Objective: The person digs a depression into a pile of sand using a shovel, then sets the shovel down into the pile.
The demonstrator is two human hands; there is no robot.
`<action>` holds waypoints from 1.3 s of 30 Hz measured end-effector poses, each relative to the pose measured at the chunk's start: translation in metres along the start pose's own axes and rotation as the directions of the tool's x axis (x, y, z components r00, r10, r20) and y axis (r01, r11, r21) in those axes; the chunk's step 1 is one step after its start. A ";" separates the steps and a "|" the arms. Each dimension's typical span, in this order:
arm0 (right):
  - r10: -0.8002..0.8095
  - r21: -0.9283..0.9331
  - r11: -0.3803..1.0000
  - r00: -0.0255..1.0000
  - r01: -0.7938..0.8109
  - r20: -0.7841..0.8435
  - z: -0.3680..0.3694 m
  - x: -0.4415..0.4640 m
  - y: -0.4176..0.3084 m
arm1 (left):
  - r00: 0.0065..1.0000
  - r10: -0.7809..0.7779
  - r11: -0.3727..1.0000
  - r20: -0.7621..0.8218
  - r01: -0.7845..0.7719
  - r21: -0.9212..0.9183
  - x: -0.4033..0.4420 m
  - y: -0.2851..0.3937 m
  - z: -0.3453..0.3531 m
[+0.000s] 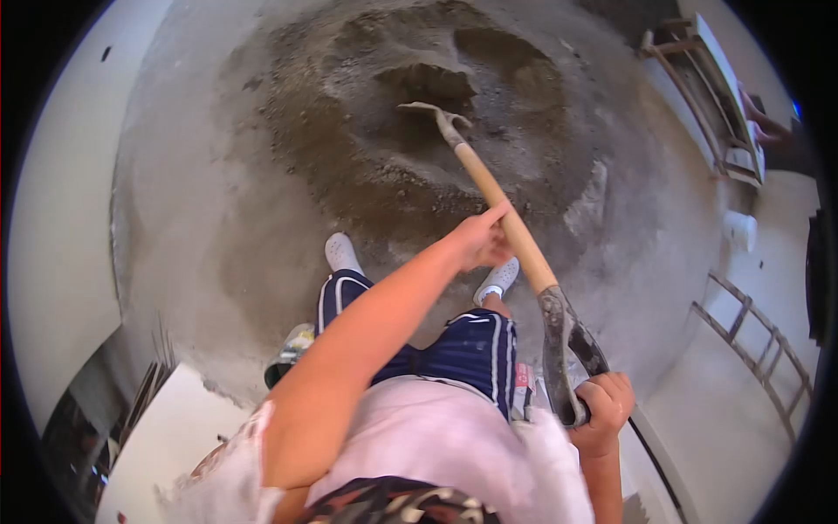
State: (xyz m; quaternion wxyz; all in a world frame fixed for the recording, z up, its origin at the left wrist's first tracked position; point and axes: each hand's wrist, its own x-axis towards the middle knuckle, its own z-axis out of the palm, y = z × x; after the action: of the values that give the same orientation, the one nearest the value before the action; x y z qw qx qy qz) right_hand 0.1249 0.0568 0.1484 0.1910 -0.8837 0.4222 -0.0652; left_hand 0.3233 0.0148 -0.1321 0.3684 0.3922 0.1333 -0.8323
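A shovel (526, 249) with a pale wooden shaft and a dark, worn D-shaped handle slants across the middle of the view. Its blade is up at the sand, seen nearly edge-on. My left hand (484, 237) is closed round the shaft about halfway along, partly blurred. My right hand (604, 409) is wrapped round the crossbar of the D-handle, low on the right by my hip. In front of my feet a ring-shaped heap of grey-brown sand or dry mix (323, 144) lies on the floor, hollowed in the middle. How deep the blade sits is hard to tell.
My feet in white clogs (342, 253) stand at the heap's near edge. A bucket (286, 360) is behind my left leg. On the right are a wooden ladder (758, 349), a white bucket (741, 231) and a wooden frame (698, 92), with another person's hand near it.
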 end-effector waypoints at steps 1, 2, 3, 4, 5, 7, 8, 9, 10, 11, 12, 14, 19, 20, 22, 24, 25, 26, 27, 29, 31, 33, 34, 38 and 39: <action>0.027 -0.020 0.999 1.000 -0.027 -0.007 0.003 0.007 -0.016 | 0.996 -0.077 0.982 0.040 0.069 0.175 -0.022 0.004 -0.031; 0.039 0.009 0.999 0.999 -0.039 0.015 0.003 0.009 -0.037 | 0.996 -0.091 0.958 -0.007 0.090 0.271 -0.046 0.006 -0.057; 0.036 0.043 0.998 0.999 -0.037 0.026 0.005 0.014 -0.056 | 0.993 -0.112 0.919 -0.046 0.121 0.375 -0.067 0.014 -0.094; 0.066 0.034 0.997 0.998 -0.066 0.013 0.010 0.016 -0.073 | 0.983 -0.141 0.884 -0.122 0.180 0.431 -0.090 0.024 -0.140; 0.077 0.014 0.997 0.997 -0.077 0.015 0.015 0.015 -0.091 | 0.970 -0.090 0.820 -0.225 0.201 0.537 -0.113 0.035 -0.192; 0.089 -0.018 0.996 0.996 -0.089 0.003 0.018 0.026 -0.113 | 0.891 0.255 0.381 -0.376 0.265 0.886 -0.162 0.059 -0.325; 0.088 -0.019 0.996 0.996 -0.088 0.007 0.016 0.029 -0.123 | 0.812 0.428 0.018 -0.397 0.431 0.902 -0.207 0.084 -0.345; 0.086 -0.020 0.996 0.996 -0.086 0.012 0.014 0.034 -0.129 | 0.778 0.511 -0.055 -0.366 0.454 0.889 -0.251 0.095 -0.401; 0.101 -0.011 0.995 0.995 -0.101 -0.006 0.015 0.035 -0.133 | 0.725 0.515 -0.033 -0.457 0.550 0.835 -0.285 0.103 -0.478; 0.111 -0.014 0.994 0.994 -0.111 -0.015 0.012 0.044 -0.138 | 0.722 0.625 -0.144 -0.297 0.480 0.865 -0.318 0.096 -0.584; 0.109 -0.032 0.993 0.994 -0.109 -0.002 0.006 0.058 -0.145 | 0.563 0.536 0.422 -0.630 0.468 0.777 -0.370 0.106 -0.504; 0.106 -0.046 0.993 0.994 -0.106 0.000 -0.005 0.086 -0.150 | 0.441 0.385 0.584 -0.811 0.564 0.584 -0.427 0.116 -0.479; 0.094 -0.070 0.991 0.975 -0.110 -0.202 -0.034 0.144 -0.128 | 0.439 0.423 0.626 -0.793 0.491 0.606 -0.461 0.064 -0.424; 0.137 -0.061 0.987 0.971 -0.152 -0.198 -0.040 0.153 -0.128 | 0.473 0.429 0.606 -0.770 0.481 0.633 -0.452 0.055 -0.416; 0.137 -0.062 0.987 0.975 -0.150 -0.175 -0.047 0.167 -0.127 | 0.569 0.544 0.362 -0.616 0.504 0.784 -0.430 0.046 -0.412; 0.145 -0.096 0.982 0.977 -0.161 -0.156 -0.049 0.170 -0.136 | 0.647 0.622 0.189 -0.441 0.422 0.886 -0.409 0.048 -0.401; 0.145 -0.096 0.982 0.976 -0.162 -0.162 -0.047 0.169 -0.143 | 0.687 0.635 0.133 -0.353 0.353 0.926 -0.399 0.056 -0.392; 0.147 -0.085 0.983 0.974 -0.163 -0.171 -0.042 0.167 -0.152 | 0.722 0.640 0.075 -0.264 0.283 0.956 -0.390 0.066 -0.383; 0.147 -0.076 0.984 0.972 -0.163 -0.184 -0.038 0.167 -0.163 | 0.743 0.620 0.101 -0.252 0.243 0.965 -0.382 0.080 -0.369; 0.149 -0.050 0.986 0.970 -0.162 -0.192 -0.027 0.168 -0.191 | 0.771 0.596 0.113 -0.224 0.195 0.974 -0.371 0.111 -0.349; 0.158 -0.035 0.985 0.965 -0.168 -0.209 -0.017 0.180 -0.222 | 0.848 0.508 0.078 -0.149 0.126 0.989 -0.367 0.150 -0.347; 0.129 -0.081 0.985 0.958 -0.155 -0.256 -0.010 0.195 -0.254 | 0.869 0.482 0.052 -0.109 0.096 0.994 -0.365 0.199 -0.365; 0.142 -0.092 0.981 0.957 -0.170 -0.254 -0.008 0.204 -0.271 | 0.882 0.459 0.061 -0.107 0.089 0.994 -0.370 0.213 -0.379; 0.324 -0.044 0.926 0.846 -0.376 -0.423 -0.024 0.231 -0.334 | 0.853 0.501 -0.022 -0.148 0.183 0.983 -0.412 0.316 -0.454; 0.461 0.049 0.865 0.750 -0.500 -0.475 -0.029 0.228 -0.348 | 0.843 0.524 -0.123 -0.126 0.221 0.967 -0.425 0.339 -0.482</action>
State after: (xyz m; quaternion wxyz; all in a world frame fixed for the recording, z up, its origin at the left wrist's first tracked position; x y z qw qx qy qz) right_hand 0.5129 0.0710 0.3014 0.0569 -0.7093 0.6707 -0.2094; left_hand 1.0129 0.2418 -0.1071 0.0048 0.7386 -0.4892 -0.4638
